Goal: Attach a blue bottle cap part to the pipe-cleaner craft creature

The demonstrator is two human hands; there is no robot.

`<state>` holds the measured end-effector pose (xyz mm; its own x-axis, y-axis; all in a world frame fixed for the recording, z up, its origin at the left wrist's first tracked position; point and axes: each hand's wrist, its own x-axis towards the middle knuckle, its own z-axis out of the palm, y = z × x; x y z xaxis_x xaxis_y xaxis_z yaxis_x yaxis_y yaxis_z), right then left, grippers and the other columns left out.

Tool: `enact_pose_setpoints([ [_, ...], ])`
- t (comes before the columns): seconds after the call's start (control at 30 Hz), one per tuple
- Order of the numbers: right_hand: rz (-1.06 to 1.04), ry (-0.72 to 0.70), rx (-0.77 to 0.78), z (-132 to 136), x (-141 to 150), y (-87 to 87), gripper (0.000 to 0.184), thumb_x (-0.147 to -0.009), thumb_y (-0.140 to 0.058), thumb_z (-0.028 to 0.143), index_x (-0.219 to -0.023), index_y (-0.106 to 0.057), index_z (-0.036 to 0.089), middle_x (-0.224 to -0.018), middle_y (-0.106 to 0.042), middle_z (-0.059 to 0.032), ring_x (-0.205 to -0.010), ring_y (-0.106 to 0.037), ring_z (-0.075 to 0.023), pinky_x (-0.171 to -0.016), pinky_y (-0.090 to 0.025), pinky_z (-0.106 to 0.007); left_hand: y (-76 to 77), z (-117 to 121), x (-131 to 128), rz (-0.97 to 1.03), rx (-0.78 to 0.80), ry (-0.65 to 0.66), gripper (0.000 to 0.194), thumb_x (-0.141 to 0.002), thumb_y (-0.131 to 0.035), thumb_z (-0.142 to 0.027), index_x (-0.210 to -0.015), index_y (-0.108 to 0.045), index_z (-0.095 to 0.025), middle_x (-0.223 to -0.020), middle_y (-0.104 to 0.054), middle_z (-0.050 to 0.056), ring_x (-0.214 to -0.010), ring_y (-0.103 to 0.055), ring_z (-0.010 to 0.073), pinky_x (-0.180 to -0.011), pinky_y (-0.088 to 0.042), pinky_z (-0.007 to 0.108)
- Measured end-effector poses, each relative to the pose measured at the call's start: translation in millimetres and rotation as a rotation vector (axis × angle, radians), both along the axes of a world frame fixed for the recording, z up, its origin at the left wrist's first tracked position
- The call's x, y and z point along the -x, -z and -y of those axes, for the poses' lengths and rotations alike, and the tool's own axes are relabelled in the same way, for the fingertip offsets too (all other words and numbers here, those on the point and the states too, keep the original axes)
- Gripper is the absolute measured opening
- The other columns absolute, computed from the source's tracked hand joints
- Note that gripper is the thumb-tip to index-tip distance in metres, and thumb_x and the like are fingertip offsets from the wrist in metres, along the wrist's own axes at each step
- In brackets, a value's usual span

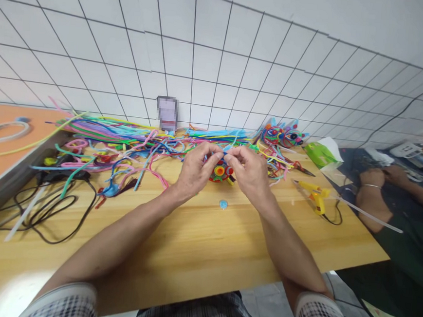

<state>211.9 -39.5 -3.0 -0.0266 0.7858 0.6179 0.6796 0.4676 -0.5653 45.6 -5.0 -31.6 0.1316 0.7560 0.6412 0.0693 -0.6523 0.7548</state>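
My left hand [200, 171] and my right hand [248, 175] meet fingertip to fingertip above the table, both closed in a pinch. Between them shows a small bit of blue pipe cleaner [226, 151], mostly hidden by the fingers. Just below and behind the fingertips is a round, many-coloured pipe-cleaner piece [219, 171] with red, yellow and green discs, partly covered by my hands. A small flat light-blue coil [223, 204] lies on the wooden table [190, 244], nearer to me than my hands.
Bundled and loose pipe cleaners [111, 130] spread along the wall. Colourful animal-like heads [282, 135] stand back right, near scissors [304, 169], a yellow glue gun [316, 196] and a green packet [323, 153]. Black cables [61, 210] lie left; a phone [167, 113] leans behind. A co-worker's hands [373, 177] are right.
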Motion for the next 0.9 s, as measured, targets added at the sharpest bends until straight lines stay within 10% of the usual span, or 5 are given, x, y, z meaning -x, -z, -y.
enact_pose_setpoints([
  [0.3, -0.342, -0.079, -0.049, 0.5, 22.3, 18.9, 0.013, -0.095, -0.067, 0.032, -0.103, -0.073, 0.026, -0.094, -0.078, -0.0026, -0.085, -0.074, -0.0187, -0.081, -0.061, -0.034, 7.3, 11.1, -15.2, 0.389, 0.261, 0.126, 0.03, -0.092, -0.075, -0.049, -0.087, -0.065, -0.022, -0.079, -0.062, -0.001, -0.071, -0.054, 0.0128, -0.067, -0.048, 0.025],
  [0.6, -0.224, -0.175, 0.018, 0.2, 1.6, 1.4, 0.015, -0.094, -0.068, 0.028, -0.109, -0.069, 0.025, -0.096, -0.077, -0.0008, -0.086, -0.073, -0.0169, -0.082, -0.059, -0.032, -8.7, 2.0, -0.6, 0.151, 0.197, 0.237, 0.024, -0.092, -0.075, -0.042, -0.086, -0.071, -0.019, -0.078, -0.068, 0.0, -0.068, -0.058, 0.0127, -0.066, -0.047, 0.025],
  [0.9, -0.261, -0.153, -0.038, 2.4, 1.8, 22.4, 0.017, -0.099, -0.063, 0.034, -0.113, -0.069, 0.026, -0.101, -0.076, -0.0031, -0.091, -0.073, -0.0184, -0.084, -0.061, -0.034, -2.0, 14.8, -15.6, 0.364, 0.37, 0.25, 0.03, -0.086, -0.079, -0.047, -0.084, -0.067, -0.02, -0.066, -0.06, -0.003, -0.057, -0.051, 0.0104, -0.056, -0.043, 0.025],
])
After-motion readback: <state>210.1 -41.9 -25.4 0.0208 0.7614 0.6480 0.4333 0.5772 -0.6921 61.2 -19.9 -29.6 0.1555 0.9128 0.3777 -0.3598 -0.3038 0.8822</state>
